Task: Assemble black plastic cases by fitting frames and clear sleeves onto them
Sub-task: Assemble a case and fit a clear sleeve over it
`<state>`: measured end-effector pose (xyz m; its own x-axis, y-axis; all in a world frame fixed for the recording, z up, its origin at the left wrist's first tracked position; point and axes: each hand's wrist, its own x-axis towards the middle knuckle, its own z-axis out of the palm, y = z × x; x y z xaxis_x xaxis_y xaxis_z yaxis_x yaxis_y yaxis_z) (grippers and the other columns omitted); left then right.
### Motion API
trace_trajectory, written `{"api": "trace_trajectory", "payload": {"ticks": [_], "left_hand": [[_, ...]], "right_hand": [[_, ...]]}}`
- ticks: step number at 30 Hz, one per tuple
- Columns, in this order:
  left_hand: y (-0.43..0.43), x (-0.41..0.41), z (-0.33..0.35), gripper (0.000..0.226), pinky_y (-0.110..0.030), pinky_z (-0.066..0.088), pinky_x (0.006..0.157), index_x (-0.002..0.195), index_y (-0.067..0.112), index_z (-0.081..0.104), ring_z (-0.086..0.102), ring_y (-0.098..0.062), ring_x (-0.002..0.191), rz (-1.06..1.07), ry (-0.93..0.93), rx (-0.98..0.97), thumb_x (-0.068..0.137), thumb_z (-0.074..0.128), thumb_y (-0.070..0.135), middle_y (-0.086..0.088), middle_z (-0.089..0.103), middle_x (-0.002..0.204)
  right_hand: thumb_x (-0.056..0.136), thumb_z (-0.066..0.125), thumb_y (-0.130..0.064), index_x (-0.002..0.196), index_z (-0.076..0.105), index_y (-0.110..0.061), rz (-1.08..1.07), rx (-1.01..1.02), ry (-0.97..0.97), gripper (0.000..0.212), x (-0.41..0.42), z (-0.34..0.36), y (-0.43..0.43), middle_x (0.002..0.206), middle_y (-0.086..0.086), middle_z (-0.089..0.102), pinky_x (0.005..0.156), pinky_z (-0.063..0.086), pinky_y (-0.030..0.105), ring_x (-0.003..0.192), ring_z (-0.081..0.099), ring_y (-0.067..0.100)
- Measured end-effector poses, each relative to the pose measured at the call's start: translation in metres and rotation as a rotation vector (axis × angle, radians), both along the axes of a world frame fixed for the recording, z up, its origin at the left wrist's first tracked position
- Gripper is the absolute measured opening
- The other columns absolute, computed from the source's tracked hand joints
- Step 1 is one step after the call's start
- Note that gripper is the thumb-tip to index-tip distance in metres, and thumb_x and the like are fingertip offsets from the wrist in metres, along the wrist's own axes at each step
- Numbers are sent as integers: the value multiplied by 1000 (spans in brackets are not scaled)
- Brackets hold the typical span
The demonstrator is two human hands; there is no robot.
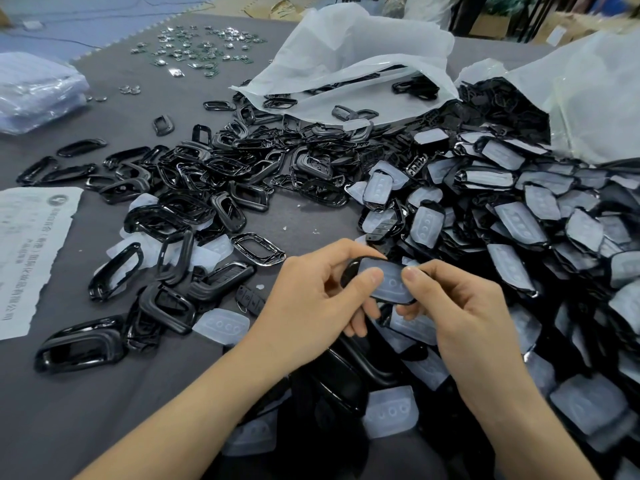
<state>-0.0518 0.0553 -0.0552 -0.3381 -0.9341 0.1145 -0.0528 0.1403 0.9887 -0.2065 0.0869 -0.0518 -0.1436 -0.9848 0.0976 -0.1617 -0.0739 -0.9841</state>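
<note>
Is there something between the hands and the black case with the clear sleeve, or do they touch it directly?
Nothing visible is between them. The left hand and right hand both grip the black case directly, thumbs pressing its clear sleeve.

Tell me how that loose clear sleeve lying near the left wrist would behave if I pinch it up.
The clear sleeve looks thin, moulded and translucent, so probably floppy and very light. It lies flat on the cloth, so it should not roll, but may need an edge pinch.

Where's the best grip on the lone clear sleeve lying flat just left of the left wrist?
Pinch the clear sleeve by its left edge, coming from above and the left. It lies flat, bumps up, on bare grey cloth there, so fingers can likely slide under. Its right end sits close to the left hand, and a black frame crowds its upper-left corner.
</note>
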Motion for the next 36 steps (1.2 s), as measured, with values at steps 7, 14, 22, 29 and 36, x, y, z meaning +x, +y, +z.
{"api": "trace_trajectory", "payload": {"ticks": [7, 14, 22, 29, 36], "left_hand": [[0, 0, 2, 17, -21, 46, 41, 85, 14, 64, 57, -15, 40, -4, 74, 70, 96, 52, 9, -5, 67, 57], [-2, 7, 7, 35, -14, 51, 71, 127, 20, 59, 64, -1, 98, -66, -129, -332, 92, 62, 17, 4, 64, 125], [-7, 7, 0, 31, -26, 45, 103, 117, 7, 67, 58, -9, 121, -175, -238, -519, 86, 66, 4, -1, 66, 122], [-5, 4, 0, 26, -39, 51, 88, 106, 26, 75, 66, -26, 91, -147, 142, 164, 84, 64, 17, -23, 71, 103], [-6, 2, 2, 35, -26, 54, 86, 108, 2, 70, 69, -29, 102, -253, 415, 475, 80, 65, 21, -19, 71, 108]], "right_hand": [[91, 59, -17, 67, 65, -7, -3, -6, 13, 27, 1, 1, 0, 59, 11, 60, 58, 45, 18, 55, 55, 11], [90, 58, -18, 65, 65, -7, 5, 114, -176, 28, 1, 6, 2, 54, 7, 56, 53, 41, 21, 52, 50, 13], [81, 60, -16, 65, 67, -14, 87, 303, -394, 17, -10, 12, 1, 59, 7, 51, 50, 33, 27, 50, 50, 15], [63, 69, -36, 73, 76, -18, 146, 127, -452, 22, -13, 19, -1, 74, 1, 68, 54, 46, 18, 65, 58, 11], [64, 71, -28, 68, 72, -11, 100, 164, -563, 17, -11, 10, -4, 72, 13, 58, 65, 49, 17, 67, 49, 16]]}}
